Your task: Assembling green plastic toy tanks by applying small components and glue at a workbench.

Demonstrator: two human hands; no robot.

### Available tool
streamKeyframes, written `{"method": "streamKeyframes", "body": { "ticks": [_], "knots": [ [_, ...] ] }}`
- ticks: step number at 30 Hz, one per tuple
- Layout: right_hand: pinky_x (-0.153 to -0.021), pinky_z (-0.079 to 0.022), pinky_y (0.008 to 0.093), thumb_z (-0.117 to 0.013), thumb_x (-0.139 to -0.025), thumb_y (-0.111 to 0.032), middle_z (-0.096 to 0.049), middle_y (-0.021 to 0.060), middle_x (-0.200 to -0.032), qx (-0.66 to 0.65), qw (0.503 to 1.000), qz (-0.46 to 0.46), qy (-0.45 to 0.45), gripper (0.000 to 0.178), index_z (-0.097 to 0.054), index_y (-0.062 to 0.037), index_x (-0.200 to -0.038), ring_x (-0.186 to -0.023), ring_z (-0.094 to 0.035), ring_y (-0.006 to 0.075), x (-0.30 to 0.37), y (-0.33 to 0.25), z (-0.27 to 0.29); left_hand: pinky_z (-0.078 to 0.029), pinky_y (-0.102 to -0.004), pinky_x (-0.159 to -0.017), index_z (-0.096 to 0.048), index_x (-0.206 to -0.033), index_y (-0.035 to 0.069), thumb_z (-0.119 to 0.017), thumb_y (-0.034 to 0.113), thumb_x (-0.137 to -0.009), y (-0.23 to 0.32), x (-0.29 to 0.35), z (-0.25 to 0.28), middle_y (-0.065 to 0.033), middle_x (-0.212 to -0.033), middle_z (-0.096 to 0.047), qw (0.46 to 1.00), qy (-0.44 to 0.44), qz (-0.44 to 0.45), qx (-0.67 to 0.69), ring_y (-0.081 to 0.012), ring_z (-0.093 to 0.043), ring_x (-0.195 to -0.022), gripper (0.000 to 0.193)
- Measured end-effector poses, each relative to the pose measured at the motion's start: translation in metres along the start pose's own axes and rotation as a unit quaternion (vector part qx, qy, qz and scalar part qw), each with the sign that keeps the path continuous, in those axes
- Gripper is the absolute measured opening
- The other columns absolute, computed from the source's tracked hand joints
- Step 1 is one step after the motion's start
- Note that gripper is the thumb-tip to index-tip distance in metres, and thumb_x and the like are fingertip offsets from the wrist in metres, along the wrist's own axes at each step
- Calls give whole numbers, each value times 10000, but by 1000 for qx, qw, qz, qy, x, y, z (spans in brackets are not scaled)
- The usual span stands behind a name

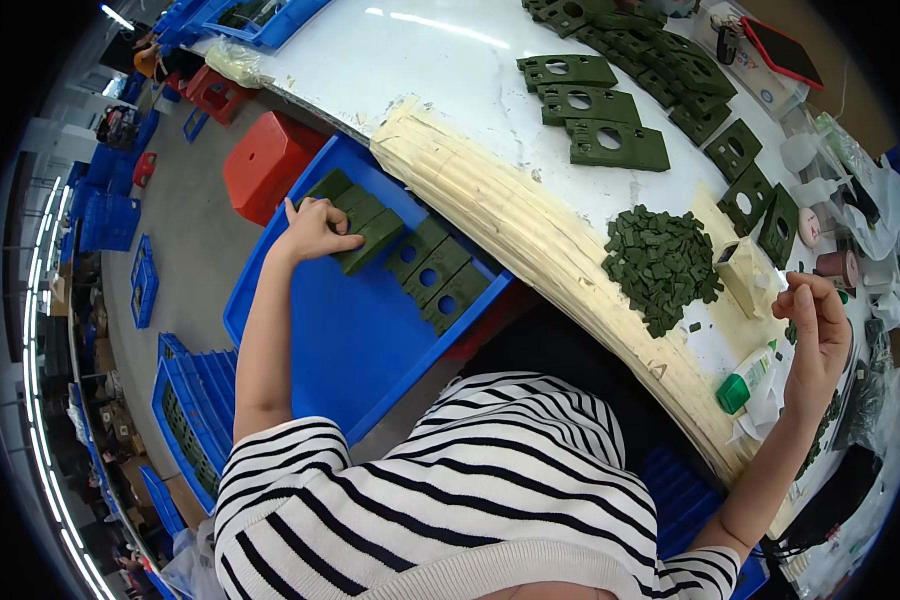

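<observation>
My left hand (315, 232) is over the blue bin, its fingers and thumb closed about the edge of a dark green plate (373, 238) at the end of a row. Beside that row, several green plates with round holes (432, 272) lie in the blue bin (330, 345). On the right, above the table edge, my right hand (818, 325) is raised with thumb and fingertips pinched together. Whatever it pinches is too small to make out. Nearest to it are a cream-coloured block-shaped container (748, 277) and a green-and-white bottle (746, 378) lying on its side.
A heap of small green pieces (660, 265) sits on the white table (430, 60). Rows of green plates (618, 146) lie farther back. Cream tape (490, 190) covers the table's front edge. A red stool (270, 165) stands beyond the bin; a red-framed tablet (782, 52) is at the far right.
</observation>
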State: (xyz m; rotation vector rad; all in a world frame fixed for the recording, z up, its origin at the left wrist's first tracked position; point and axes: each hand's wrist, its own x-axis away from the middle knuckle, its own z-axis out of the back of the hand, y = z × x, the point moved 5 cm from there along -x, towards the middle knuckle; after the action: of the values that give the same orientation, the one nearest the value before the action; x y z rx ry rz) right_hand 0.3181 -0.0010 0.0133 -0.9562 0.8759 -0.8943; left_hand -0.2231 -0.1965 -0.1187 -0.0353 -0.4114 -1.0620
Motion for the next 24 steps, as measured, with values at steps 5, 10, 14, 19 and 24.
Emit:
{"method": "streamKeyframes", "body": {
  "ticks": [5,10,14,19,24],
  "knots": [
    [-724,-444,231,-562,-951,-144,-615,34,-794,-1,1000,2,0,206,-619,39,-1027,-745,-560,94,-1,-3,1,-11,-673,-1076,-647,-657,80,-747,505,-587,-2,-29,-23,-104,-874,-586,999,-8,10,-50,-347,-473,-1115,442],
    [-726,-442,232,-559,-953,-146,-612,34,-795,5,1000,-2,-4,209,-616,41,-1028,-747,-558,93,0,1,2,-32,-679,-1076,-667,-749,70,-757,555,-581,-1,-31,-25,-147,-993,-564,998,25,10,-61,-362,-473,-1130,521],
    [-725,-440,235,-557,-955,-149,-612,34,-793,12,1000,0,-6,213,-616,42,-1029,-745,-555,95,0,-1,0,-42,-678,-1076,-666,-826,83,-747,551,-629,3,-27,-26,-144,-1050,-538,999,29,-9,-38,-345,-474,-1137,515],
    [-726,-438,236,-552,-958,-150,-612,35,-796,18,1000,0,-12,213,-618,39,-1030,-744,-551,97,1,1,-1,-96,-633,-1084,-618,-867,99,-713,473,-738,-4,-21,-24,-92,-1013,-518,996,82,-36,18,-300,-496,-1055,407],
    [-727,-436,236,-543,-962,-151,-612,33,-798,30,999,4,-15,209,-620,32,-1029,-750,-551,97,3,3,-4,-148,-617,-1087,-587,-939,108,-634,493,-814,-18,-27,-19,-127,-1041,-529,997,42,-45,51,-304,-515,-1067,407]
  ]
}}
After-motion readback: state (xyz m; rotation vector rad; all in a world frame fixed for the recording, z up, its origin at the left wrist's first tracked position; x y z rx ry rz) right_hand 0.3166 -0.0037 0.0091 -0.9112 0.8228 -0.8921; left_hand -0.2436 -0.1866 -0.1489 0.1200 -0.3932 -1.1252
